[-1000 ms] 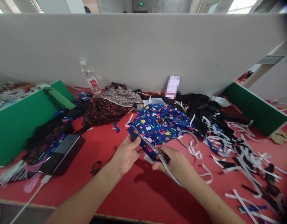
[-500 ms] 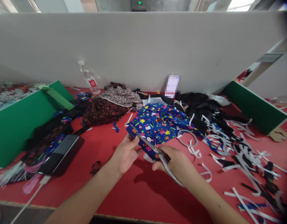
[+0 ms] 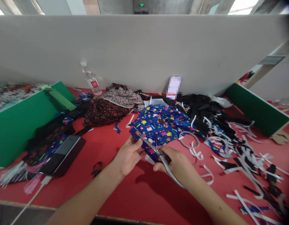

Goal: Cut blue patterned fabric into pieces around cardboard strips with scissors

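Red bench [image 3: 116, 200]: left hand [image 3: 127, 154] fingers pinch blue cloth [image 3: 162, 125]; right hand [image 3: 178, 164] grips scissors [image 3: 154, 149] cutting its edge; bottle [image 3: 91, 79] label unreadable.

blue cartoon-print fabric [image 3: 162, 125], red table [image 3: 139, 193], green dividers [image 3: 20, 122].

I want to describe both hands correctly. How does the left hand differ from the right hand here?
The left hand pinches the edge of the blue cloth; the right hand holds scissors. The left hand lies nearer the cloth's corner, while the right hand sits behind the blades, nearer the person. Both hands are bare, over the red table.
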Action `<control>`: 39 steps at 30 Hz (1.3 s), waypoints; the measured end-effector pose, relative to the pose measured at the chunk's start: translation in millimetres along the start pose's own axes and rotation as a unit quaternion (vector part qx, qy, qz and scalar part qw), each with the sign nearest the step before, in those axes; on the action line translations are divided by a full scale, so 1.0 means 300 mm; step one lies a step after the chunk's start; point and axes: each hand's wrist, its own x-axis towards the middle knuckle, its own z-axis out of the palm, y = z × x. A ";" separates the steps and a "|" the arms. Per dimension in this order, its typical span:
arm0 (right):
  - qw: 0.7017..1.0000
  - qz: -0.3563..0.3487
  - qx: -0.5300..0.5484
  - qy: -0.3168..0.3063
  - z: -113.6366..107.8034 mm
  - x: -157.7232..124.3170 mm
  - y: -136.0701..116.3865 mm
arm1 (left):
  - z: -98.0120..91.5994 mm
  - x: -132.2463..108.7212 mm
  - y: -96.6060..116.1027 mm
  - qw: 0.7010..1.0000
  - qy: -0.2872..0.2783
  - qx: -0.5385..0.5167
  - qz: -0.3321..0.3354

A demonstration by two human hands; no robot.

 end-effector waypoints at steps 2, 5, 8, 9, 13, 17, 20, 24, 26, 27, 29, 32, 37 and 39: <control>1.000 0.001 0.005 -0.003 -0.002 0.000 -0.001 | 0.002 0.000 -0.001 1.000 0.002 0.005 -0.005; 1.000 0.002 0.014 -0.003 -0.004 0.000 -0.006 | 0.004 0.000 0.004 1.000 0.003 0.017 -0.003; 1.000 0.004 0.012 0.008 -0.001 0.000 -0.008 | 0.005 0.001 0.011 0.999 0.004 0.027 0.022; 1.000 0.003 0.008 0.014 0.001 0.001 -0.008 | 0.005 0.002 0.013 0.999 0.006 0.029 0.031; 1.000 0.002 -0.011 0.026 0.009 0.004 -0.004 | 0.003 0.009 0.015 0.998 0.010 0.036 0.053; 1.000 0.000 -0.008 0.028 0.011 0.002 -0.008 | -0.001 0.012 0.016 0.999 0.007 0.014 0.050; 0.999 0.002 -0.010 0.030 0.011 0.000 -0.012 | -0.003 0.011 0.018 0.999 0.002 0.000 0.042; 1.000 0.001 -0.005 0.028 0.009 -0.001 -0.012 | -0.005 0.011 0.020 1.000 -0.002 -0.005 0.031; 1.000 0.002 0.000 0.025 0.007 -0.001 -0.010 | -0.005 0.011 0.020 1.000 0.001 -0.006 0.026; 1.000 0.003 -0.001 0.025 0.007 -0.001 -0.009 | -0.004 0.012 0.020 1.000 0.003 -0.006 0.024; 1.000 0.002 -0.006 0.026 0.007 0.000 -0.007 | -0.005 0.012 0.020 1.000 0.008 -0.007 0.020; 1.000 -0.002 -0.010 0.028 0.009 0.002 -0.005 | -0.007 0.013 0.019 1.000 0.011 -0.007 0.016; 1.000 -0.004 -0.001 0.028 0.009 -0.002 -0.008 | -0.006 0.012 0.019 1.000 0.010 -0.010 0.016; 1.000 -0.006 0.000 0.027 0.007 -0.005 -0.009 | -0.004 0.011 0.021 1.000 0.016 -0.013 0.012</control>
